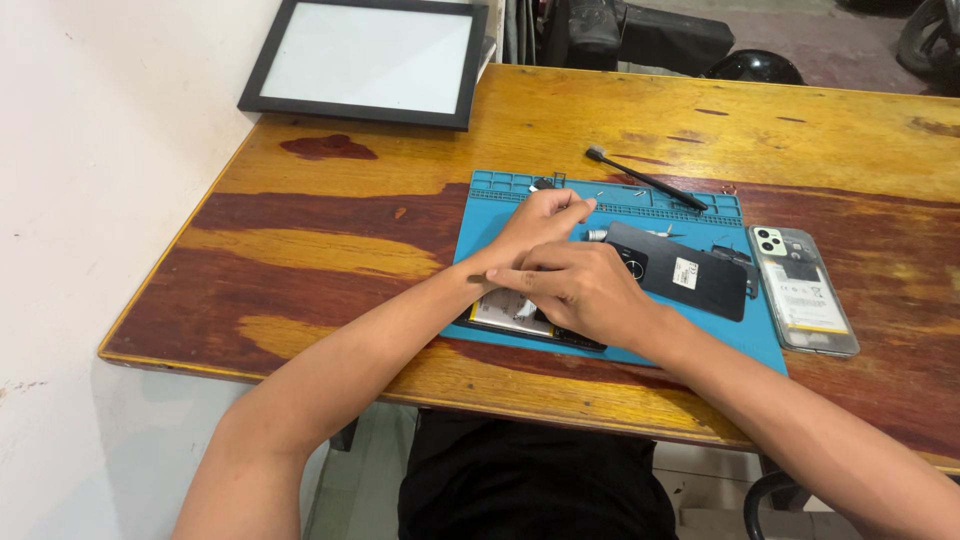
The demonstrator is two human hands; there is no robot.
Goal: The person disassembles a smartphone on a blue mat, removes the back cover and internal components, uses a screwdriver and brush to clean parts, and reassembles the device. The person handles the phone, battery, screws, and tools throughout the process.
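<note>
Head view, from left to right: a black-framed panel (368, 60) with a pale face lies at the far left corner of the wooden worktop (330, 250), well away from the hands. The left hand (535, 222) stretches over the blue work mat (480, 215), its fingers (578, 208) loosely curled and pointing toward the mat's small tray compartments; whether they pinch anything I cannot tell. Just below it the right hand (585, 290) crosses over, fingers pressed flat on an opened phone (510, 315) that lies on the mat's near edge, mostly hidden under the palm. Immediately right of the right hand, touching its knuckles, rests a black back cover (690, 272). Beyond the left fingertips, a slim black brush tool (645, 180) lies tilted across the mat's far rim. Farthest right, off the mat, sits a second phone in a clear case (803, 290).
</note>
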